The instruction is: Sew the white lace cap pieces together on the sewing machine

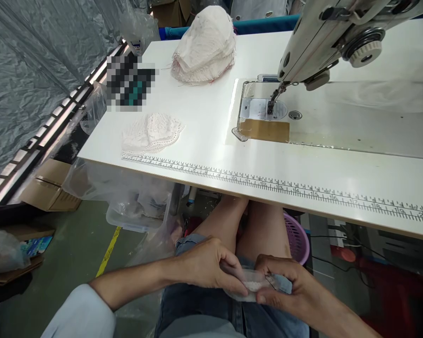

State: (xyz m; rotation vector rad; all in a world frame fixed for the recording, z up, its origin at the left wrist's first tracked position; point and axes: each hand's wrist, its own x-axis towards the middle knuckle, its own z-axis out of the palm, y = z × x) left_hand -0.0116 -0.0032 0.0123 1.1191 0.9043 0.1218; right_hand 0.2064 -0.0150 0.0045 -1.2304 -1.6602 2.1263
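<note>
Over my lap, below the table's front edge, a small whitish piece of thin fabric point(251, 283) is stretched between both hands. My left hand point(211, 266) pinches its left end between thumb and fingers. At the other end, my right hand point(284, 280) grips it with the thumb below and the fingers curled above. Thin dark lines show beside the right fingers, and I cannot make out what they are. On the table, a white lace-edged fabric piece point(153, 133) lies flat at the left. Farther back rests a stack of white fabric pieces point(206, 44) with frayed edges.
A sewing machine point(317, 47) stands on the right of the white table point(197, 136), whose front edge carries a printed ruler point(262, 182). Beneath are a clear plastic bin point(137, 220) and a purple basket point(298, 237). A cardboard box point(52, 188) sits at the left.
</note>
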